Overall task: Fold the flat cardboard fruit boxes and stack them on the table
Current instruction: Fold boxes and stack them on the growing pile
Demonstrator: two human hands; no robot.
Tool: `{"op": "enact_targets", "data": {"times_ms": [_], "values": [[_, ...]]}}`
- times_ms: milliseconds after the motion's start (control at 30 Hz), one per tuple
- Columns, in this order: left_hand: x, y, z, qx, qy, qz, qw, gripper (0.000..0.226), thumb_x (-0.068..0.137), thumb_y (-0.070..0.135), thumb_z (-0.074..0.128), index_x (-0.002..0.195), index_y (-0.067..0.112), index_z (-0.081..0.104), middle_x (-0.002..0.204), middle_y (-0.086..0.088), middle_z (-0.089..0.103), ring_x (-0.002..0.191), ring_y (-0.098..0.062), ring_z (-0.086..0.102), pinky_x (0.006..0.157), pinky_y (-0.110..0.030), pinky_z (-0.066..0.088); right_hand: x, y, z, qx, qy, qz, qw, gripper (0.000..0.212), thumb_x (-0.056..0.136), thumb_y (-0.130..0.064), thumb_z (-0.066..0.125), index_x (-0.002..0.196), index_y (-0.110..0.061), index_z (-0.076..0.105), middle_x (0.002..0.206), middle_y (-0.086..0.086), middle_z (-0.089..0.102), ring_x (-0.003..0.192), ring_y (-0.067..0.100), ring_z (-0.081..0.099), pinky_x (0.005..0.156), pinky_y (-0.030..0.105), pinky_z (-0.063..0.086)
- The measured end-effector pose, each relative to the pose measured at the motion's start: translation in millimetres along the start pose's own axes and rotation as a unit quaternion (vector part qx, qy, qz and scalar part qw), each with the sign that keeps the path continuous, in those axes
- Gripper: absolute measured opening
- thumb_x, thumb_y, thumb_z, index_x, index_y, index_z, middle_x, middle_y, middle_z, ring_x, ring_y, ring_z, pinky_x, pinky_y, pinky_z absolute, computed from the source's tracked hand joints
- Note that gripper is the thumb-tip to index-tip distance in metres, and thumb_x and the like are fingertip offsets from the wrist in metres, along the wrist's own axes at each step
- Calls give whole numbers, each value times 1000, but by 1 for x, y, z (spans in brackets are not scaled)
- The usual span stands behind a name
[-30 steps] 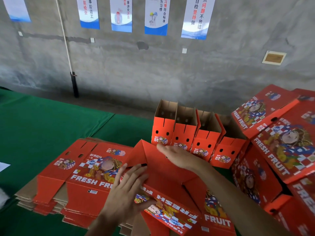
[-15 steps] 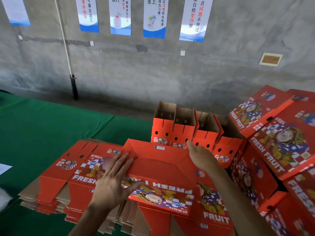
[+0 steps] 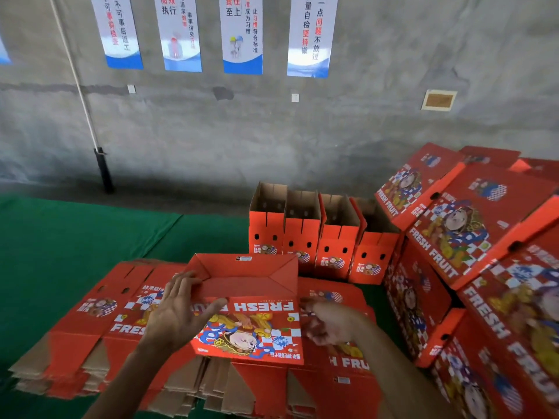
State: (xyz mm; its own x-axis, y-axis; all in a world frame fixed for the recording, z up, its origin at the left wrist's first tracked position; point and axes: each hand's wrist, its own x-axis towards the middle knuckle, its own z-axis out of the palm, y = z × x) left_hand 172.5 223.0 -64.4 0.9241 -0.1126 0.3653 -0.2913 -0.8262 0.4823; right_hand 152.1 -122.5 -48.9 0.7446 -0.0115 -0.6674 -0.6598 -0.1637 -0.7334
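Grip: left hand (image 3: pixel 178 313) grasping the left end of the half-folded box (image 3: pixel 246 309), fingers spread over its top edge, thumb on the printed face; right hand (image 3: pixel 329 323) just off the right end, loosely curled, holding nothing visible. Box lies between both hands atop the flat stack (image 3: pixel 99 325) on the worktop (image 3: pixel 60 237), long axis left to right. Finished boxes (image 3: pixel 472 237) stand to the right.

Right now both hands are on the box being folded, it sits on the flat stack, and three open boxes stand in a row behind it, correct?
Not three: the head view shows four open boxes in that row. The rest holds: left hand and right hand on the box, over the flat stack.
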Motion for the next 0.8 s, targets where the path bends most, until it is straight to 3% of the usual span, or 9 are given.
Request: {"op": "enact_targets", "data": {"times_ms": [67, 167, 267, 333, 433, 500, 567, 700, 800], "values": [[-4, -3, 2, -68, 27, -20, 997, 74, 83, 88, 39, 122, 26, 52, 144, -1, 49, 137, -23, 44, 107, -54, 45, 3, 3, 3, 32, -2, -23, 999, 25, 100, -33, 63, 117, -14, 62, 99, 13, 70, 78, 21, 66, 62, 29, 55], [-8, -10, 4, -142, 66, -53, 986, 53, 92, 73, 40, 105, 23, 56, 124, -5, 57, 130, -35, 47, 111, -60, 37, 7, 6, 5, 111, -12, -67, 992, 26, 95, -18, 66, 121, -15, 68, 96, 9, 71, 75, 16, 62, 58, 25, 51], [-11, -19, -1, -197, 39, -89, 976, 42, 94, 69, 49, 105, 29, 57, 113, 1, 58, 107, -29, 63, 92, -56, 54, 3, 5, 10, 228, -45, -88, 969, 36, 86, -15, 74, 122, -19, 73, 108, 12, 70, 79, 18, 61, 55, 25, 50], [-15, -25, -2, -184, 1, -92, 979, 32, 97, 63, 44, 123, 48, 55, 134, 1, 54, 124, -29, 57, 101, -52, 51, 0, 1, 16, 176, -34, -106, 978, 34, 91, -17, 69, 123, -26, 71, 110, 11, 69, 87, 20, 61, 59, 27, 53], [-20, -33, -8, -157, -35, -118, 980, 59, 93, 67, 31, 148, 51, 42, 164, 3, 29, 152, -26, 25, 120, -50, 29, -3, -8, 17, 103, -23, -96, 990, 34, 97, -11, 59, 122, -31, 70, 99, 7, 69, 83, 19, 62, 63, 30, 56], [-23, -35, -13, -153, -38, -139, 978, 55, 95, 67, 29, 149, 58, 36, 168, -9, 18, 154, -33, 20, 117, -57, 31, -8, -12, 11, 75, -35, -61, 995, 34, 97, -8, 57, 123, -27, 69, 90, 7, 68, 77, 18, 64, 66, 32, 58], [-28, -37, -16, -151, -42, -144, 977, 49, 98, 64, 28, 147, 62, 34, 167, -16, 15, 153, -38, 20, 115, -61, 34, -15, -12, 6, 34, -60, -29, 997, 34, 98, -9, 57, 125, -26, 67, 94, 9, 72, 79, 19, 67, 70, 31, 58], [-38, -33, -17, -193, -40, -143, 970, 49, 99, 59, 32, 148, 58, 37, 166, -16, 13, 149, -43, 27, 111, -59, 39, -21, -11, 0, -33, -111, -16, 993, 38, 101, -11, 55, 133, -33, 58, 111, 14, 77, 82, 19, 74, 69, 29, 58], [-41, -35, -16, -220, -30, -144, 964, 45, 101, 59, 37, 146, 55, 42, 160, -17, 23, 143, -39, 35, 112, -55, 39, -22, -8, 5, -51, -109, -23, 992, 44, 103, -10, 51, 142, -30, 49, 108, 18, 77, 85, 22, 76, 68, 29, 58]]}}
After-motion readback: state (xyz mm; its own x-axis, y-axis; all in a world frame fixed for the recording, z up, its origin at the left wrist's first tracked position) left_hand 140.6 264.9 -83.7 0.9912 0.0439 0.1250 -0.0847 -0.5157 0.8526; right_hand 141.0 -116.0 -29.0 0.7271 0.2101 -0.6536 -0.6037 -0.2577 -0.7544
